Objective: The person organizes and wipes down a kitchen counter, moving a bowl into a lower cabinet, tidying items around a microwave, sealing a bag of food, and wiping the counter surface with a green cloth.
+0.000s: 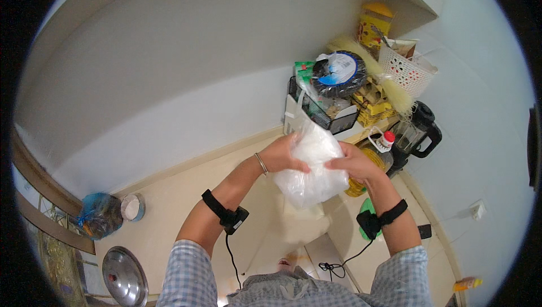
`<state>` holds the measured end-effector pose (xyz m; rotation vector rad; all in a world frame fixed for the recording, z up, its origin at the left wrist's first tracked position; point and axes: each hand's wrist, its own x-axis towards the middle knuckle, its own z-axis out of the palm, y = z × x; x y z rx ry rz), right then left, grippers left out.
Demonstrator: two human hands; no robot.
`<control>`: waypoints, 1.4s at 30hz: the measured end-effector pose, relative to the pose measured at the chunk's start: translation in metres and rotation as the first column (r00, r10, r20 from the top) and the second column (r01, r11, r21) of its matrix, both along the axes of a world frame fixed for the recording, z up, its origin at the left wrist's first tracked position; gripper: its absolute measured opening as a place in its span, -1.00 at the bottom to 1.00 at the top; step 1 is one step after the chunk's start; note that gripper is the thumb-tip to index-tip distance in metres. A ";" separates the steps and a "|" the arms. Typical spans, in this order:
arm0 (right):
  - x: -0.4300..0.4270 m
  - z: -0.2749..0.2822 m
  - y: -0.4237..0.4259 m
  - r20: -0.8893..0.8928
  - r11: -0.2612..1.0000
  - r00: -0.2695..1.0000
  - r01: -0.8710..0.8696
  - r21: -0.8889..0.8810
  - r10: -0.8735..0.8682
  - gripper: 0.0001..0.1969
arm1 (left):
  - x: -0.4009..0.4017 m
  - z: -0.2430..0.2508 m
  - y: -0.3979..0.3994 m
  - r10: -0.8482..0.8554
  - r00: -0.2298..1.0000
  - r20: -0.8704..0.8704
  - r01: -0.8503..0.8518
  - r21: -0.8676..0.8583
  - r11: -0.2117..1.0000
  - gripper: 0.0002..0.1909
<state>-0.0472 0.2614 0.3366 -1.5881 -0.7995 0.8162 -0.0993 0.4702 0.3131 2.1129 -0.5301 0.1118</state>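
Observation:
A bundle of white, translucent plastic bags [315,150] is held up in front of me, between both hands. My left hand [283,154] grips its left side, with the thumb pressed on the front. My right hand [355,163] grips the right side, its thumb also on the front and its other fingers partly hidden behind the plastic. The bundle narrows to a thin tip at the top and bulges below the thumbs. What is inside it cannot be told.
Behind the bundle stand a black mesh basket [345,123], an oil bottle with a red cap [386,140], a blender [417,131] and a white perforated basket [408,72]. A metal lid [125,277] and a blue plastic bag [101,216] are at lower left. A wall socket [477,210] is at right.

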 end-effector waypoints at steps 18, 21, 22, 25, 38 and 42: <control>0.049 0.015 -0.079 0.687 0.564 0.105 0.665 0.489 -0.719 -0.35 | 0.157 0.009 -0.116 0.409 0.786 0.463 -0.506 0.103 0.857 -0.62; 0.059 0.030 -0.079 0.803 0.591 0.058 0.708 0.386 -0.593 -0.33 | 0.175 0.004 -0.112 0.374 0.796 0.476 -0.568 0.377 0.731 -0.59; 0.064 0.036 -0.077 0.841 0.604 0.086 0.734 0.309 -0.534 -0.32 | 0.182 0.002 -0.107 0.432 0.783 0.448 -0.604 0.376 0.703 -0.57; 0.083 0.051 -0.070 0.874 0.590 0.081 0.767 0.251 -0.478 -0.29 | 0.195 -0.004 -0.091 0.484 0.770 0.416 -0.626 0.350 0.697 -0.50; 0.211 0.025 -0.005 0.984 0.804 -0.156 0.572 0.163 -0.088 -0.41 | 0.190 0.000 -0.050 0.431 0.671 0.603 -0.636 0.169 0.753 -0.56; 0.231 0.012 0.009 0.986 0.819 0.141 0.574 -0.008 -0.089 -0.41 | 0.189 0.002 -0.050 0.399 0.673 0.622 -0.622 0.184 0.761 -0.58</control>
